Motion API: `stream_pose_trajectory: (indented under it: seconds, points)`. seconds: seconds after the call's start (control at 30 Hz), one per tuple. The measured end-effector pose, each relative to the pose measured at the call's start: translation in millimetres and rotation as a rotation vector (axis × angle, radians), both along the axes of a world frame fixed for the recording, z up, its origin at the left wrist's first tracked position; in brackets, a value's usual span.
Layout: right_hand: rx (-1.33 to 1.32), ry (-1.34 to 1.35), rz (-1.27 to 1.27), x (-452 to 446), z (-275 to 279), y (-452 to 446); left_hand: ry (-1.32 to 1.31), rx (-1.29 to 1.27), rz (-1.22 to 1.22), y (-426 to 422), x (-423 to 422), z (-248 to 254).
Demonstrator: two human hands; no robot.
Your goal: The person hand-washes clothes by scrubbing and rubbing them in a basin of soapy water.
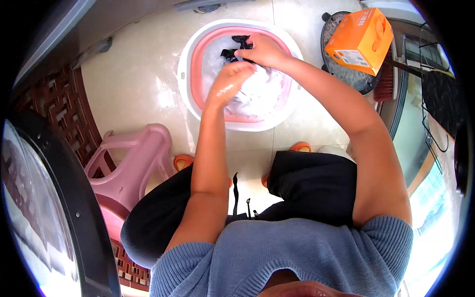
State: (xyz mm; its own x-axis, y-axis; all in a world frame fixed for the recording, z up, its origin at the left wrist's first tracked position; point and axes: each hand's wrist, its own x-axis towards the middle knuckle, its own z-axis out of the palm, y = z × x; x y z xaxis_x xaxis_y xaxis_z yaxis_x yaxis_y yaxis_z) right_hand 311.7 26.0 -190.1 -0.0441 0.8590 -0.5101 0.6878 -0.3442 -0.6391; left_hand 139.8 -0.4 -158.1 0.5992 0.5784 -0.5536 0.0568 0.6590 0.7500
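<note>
Left hand (231, 83) curls over the basin (184, 76), whether clamped on anything I cannot tell; black cloth (228, 54) bunches near the far rim, pinched by the right hand (264, 51); white cloth (260, 94) sits toward the near-right rim.

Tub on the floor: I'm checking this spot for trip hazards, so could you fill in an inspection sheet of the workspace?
Surface: pale tiled floor, bright patches; wet or glare, cannot tell.
Job's things: tub with suds, black cloth and a white mass, cloth or foam unclear.
Clutter: pink stool beside the left leg; orange box on a round dark stand.
Grippers: right hand holds black cloth; left hand curled over the tub, its hold unclear.
Cables: nothing seen; dark cords hang near the lap.
Surroundings: brown lattice panel at left.
</note>
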Motion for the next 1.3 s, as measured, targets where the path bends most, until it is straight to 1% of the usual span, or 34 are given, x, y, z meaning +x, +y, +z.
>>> stream_pose_trajectory:
  seconds: [0.03,0.07,0.13,0.17,0.2,0.23,0.27,0.3,0.33,0.37,0.4,0.47,0.5,0.53,0.57,0.6,0.63,0.67,0.7,0.73,0.77,0.8,0.83,0.87,0.93,0.97,1.0,1.07,1.1,1.13,1.17,1.2,1.27,1.3]
  points:
    - [0.000,0.000,0.004,-3,1,-1,-0.023,0.053,-0.107,-5,5,0]
    - [0.043,-0.112,0.102,-6,3,-2,0.027,0.071,-0.264,-8,11,4]
    - [0.133,-0.341,0.303,-9,5,-4,-0.036,0.192,-0.380,-23,24,-5]
    - [0.057,-0.426,0.373,-10,8,0,-0.038,0.191,-0.375,-27,30,-1]
    - [0.059,-0.429,0.375,-6,-1,-1,0.085,0.308,-0.546,-31,36,6]
    - [0.167,-0.346,0.395,1,-14,-3,0.211,0.426,-0.716,-33,39,11]
    - [0.274,-0.261,0.414,4,-14,-6,0.210,0.430,-0.715,-35,39,13]
    - [0.277,-0.265,0.413,10,-14,-9,0.220,0.457,-0.746,-37,38,15]
    - [0.380,-0.131,0.423,15,-14,-12,0.230,0.483,-0.778,-38,37,16]
    - [0.481,0.006,0.432,17,-10,-13,0.140,0.463,-0.767,-32,33,14]
    - [0.479,0.002,0.434,16,4,-12,0.093,0.378,-0.684,-24,25,24]
    - [0.064,0.268,0.270,17,35,-9,0.047,0.224,-0.524,-4,6,26]
    - [-0.026,0.322,0.134,18,44,-9,0.147,0.190,-0.414,5,-3,32]
    - [-0.022,0.320,0.136,19,49,-9,0.249,0.154,-0.302,13,-13,36]
    - [-0.037,0.447,-0.013,20,52,-9,0.294,0.194,-0.290,22,-23,21]
    - [-0.050,0.571,-0.164,16,65,-7,0.297,0.198,-0.286,21,-25,20]
    - [-0.179,0.615,-0.325,14,80,-8,0.356,0.300,-0.190,18,-25,21]
    - [-0.182,0.613,-0.324,8,97,-10,0.414,0.396,-0.094,14,-21,20]
    - [-0.168,0.682,-0.504,-1,110,-13,0.334,0.372,-0.099,11,-17,12]
    - [-0.152,0.749,-0.683,-7,117,-13,0.335,0.369,-0.098,7,-12,6]
    - [-0.152,0.789,-0.744,-10,118,-11,0.184,0.250,-0.010,1,-6,1]
    - [-0.156,0.790,-0.741,-7,117,-10,0.034,0.130,0.078,-3,-4,-5]
    - [-0.189,0.920,-0.693,-2,113,-8,0.020,0.052,0.128,-6,-3,-14]
    - [-0.220,1.047,-0.644,3,110,-6,0.018,0.051,0.130,-7,-2,-19]
    - [-0.208,1.030,-0.662,7,101,-5,-0.279,-0.166,0.300,-9,-4,-30]
    - [-0.266,1.020,-0.712,8,99,-6,-0.462,-0.245,0.424,-10,-4,-29]
    - [-0.323,1.012,-0.760,9,96,-7,-0.546,-0.313,0.487,-11,-6,-23]
    - [-0.409,0.994,-0.764,13,88,-11,-0.703,-0.444,0.608,-11,-10,-31]
    - [-0.363,0.930,-0.688,14,82,-14,-0.708,-0.442,0.607,-10,-11,-29]
    - [-0.319,0.868,-0.612,14,73,-19,-0.814,-0.440,0.664,-9,-13,-27]
    - [-0.325,0.797,-0.528,23,43,-25,-0.916,-0.439,0.721,-8,-14,-24]
    - [-0.392,0.640,-0.409,27,42,-28,-0.914,-0.438,0.720,-7,-14,-21]
    - [-0.401,0.342,-0.103,28,47,-27,-0.856,-0.343,0.714,-5,-16,-17]
    - [-0.397,0.371,-0.168,18,72,-27,-0.888,-0.314,0.673,-5,-16,-20]
